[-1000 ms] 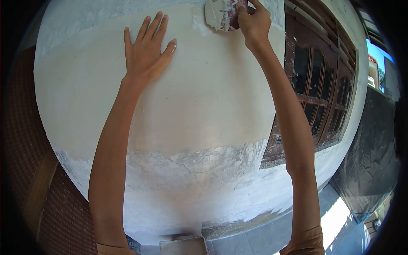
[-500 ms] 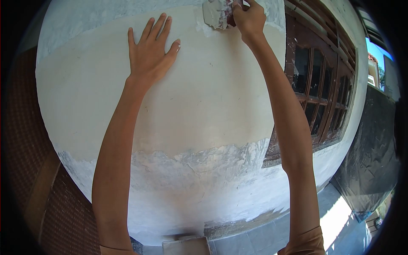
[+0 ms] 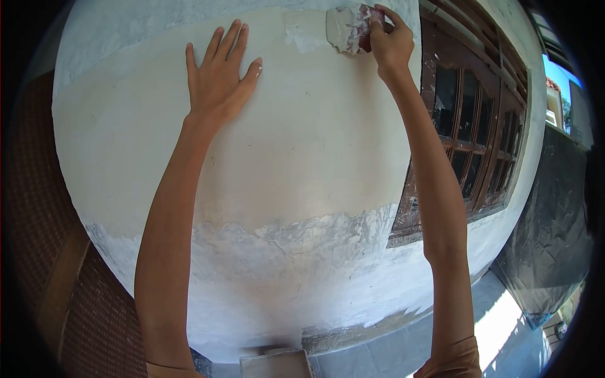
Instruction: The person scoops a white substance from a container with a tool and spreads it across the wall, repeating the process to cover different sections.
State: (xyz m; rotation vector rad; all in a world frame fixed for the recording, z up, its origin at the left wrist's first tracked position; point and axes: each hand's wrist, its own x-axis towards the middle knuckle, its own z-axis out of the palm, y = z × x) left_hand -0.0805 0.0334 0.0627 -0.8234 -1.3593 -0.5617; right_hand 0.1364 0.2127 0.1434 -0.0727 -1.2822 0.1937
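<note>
A wall (image 3: 283, 157) fills the head view, its middle band coated in smooth cream putty. My left hand (image 3: 217, 82) lies flat on that coat with its fingers spread, and a white smear shows on the thumb. At the upper right, my right hand (image 3: 393, 44) grips a putty knife (image 3: 348, 28) by its dark red part. Putty covers much of the blade, which lies close to the wall; whether its edge touches cannot be made out. A lighter fresh patch of putty (image 3: 302, 34) shows left of the blade.
A brown wooden window (image 3: 469, 113) with glass panes is set in the wall at right. Below stands a box-like container (image 3: 276, 365) on the grey tiled floor (image 3: 365, 359). A woven brown panel (image 3: 94, 309) is at left, a dark sheet (image 3: 545, 220) at far right.
My right hand and the putty knife have moved right and slightly down, uncovering the lighter patch of putty. My left hand stays flat on the wall, barely shifted in view.
</note>
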